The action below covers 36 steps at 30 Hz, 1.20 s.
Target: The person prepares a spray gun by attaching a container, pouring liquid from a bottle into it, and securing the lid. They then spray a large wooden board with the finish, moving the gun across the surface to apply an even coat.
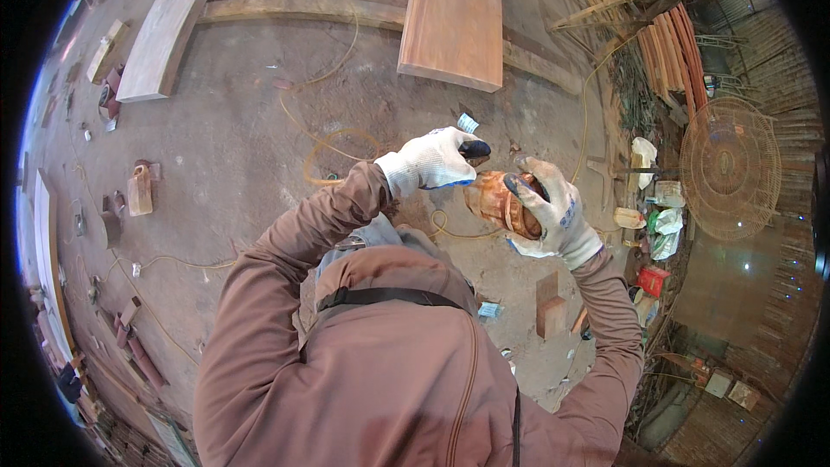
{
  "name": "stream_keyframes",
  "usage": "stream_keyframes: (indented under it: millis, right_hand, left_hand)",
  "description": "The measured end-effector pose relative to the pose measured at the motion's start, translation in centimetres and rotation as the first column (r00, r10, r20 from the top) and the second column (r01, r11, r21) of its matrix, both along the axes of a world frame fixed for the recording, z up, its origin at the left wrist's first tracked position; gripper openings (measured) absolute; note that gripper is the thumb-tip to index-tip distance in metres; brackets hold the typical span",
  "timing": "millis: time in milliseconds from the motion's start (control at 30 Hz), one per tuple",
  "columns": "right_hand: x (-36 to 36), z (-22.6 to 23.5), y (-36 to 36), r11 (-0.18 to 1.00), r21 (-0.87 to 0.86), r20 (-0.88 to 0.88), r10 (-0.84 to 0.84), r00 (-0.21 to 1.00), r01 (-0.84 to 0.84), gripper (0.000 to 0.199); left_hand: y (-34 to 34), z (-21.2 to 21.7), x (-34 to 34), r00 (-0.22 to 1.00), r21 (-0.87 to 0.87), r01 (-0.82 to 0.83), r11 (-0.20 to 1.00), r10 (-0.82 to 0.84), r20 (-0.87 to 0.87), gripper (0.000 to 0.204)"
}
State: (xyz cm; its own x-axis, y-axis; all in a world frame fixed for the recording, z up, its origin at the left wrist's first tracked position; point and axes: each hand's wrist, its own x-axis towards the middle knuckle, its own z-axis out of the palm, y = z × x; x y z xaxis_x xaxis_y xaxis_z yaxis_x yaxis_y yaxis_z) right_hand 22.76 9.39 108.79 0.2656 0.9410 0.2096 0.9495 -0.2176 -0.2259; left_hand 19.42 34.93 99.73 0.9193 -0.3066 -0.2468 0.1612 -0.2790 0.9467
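Right now the right hand (553,216) is wrapped around a dusty orange power tool (494,201), while the left hand (430,160), just beside it, pinches a dark part (474,149) above the tool.

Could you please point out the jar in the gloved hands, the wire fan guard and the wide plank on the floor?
jar (491,201), head view, orange-brown side wall.
fan guard (729,168), head view, centre of grille.
plank (454,13), head view, middle of top face.
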Motion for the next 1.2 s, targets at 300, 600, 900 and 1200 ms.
stream_keyframes:
  millis: [300,600,900,1200]
  right_hand:
    - [-0.5,-3.5,-1.2,0.964,0.029,0.023,-0.266,0.964,0.266,0.08]
    - [-0.7,-3.3,-0.4,0.876,-0.036,-0.051,-0.482,0.874,0.481,0.08]
    - [-1.6,-2.6,-1.3,0.907,0.026,0.021,-0.421,0.907,0.421,0.076]
    - [0.1,-4.9,1.0,0.71,0.061,-0.126,-0.692,0.711,0.702,0.054]
  left_hand:
    - [-2.0,-0.1,-2.7,0.948,-0.028,-0.315,0.949,0.316,0.042,0.061]
    - [-6.2,-1.9,-4.3,0.815,-0.146,-0.564,0.813,0.576,0.056,0.059]
    - [-3.1,0.2,-1.8,0.969,-0.112,-0.24,0.964,0.246,0.035,0.06]
    - [-6.6,-2.5,-2.1,0.846,-0.072,-0.525,0.848,0.53,0.068,0.06]
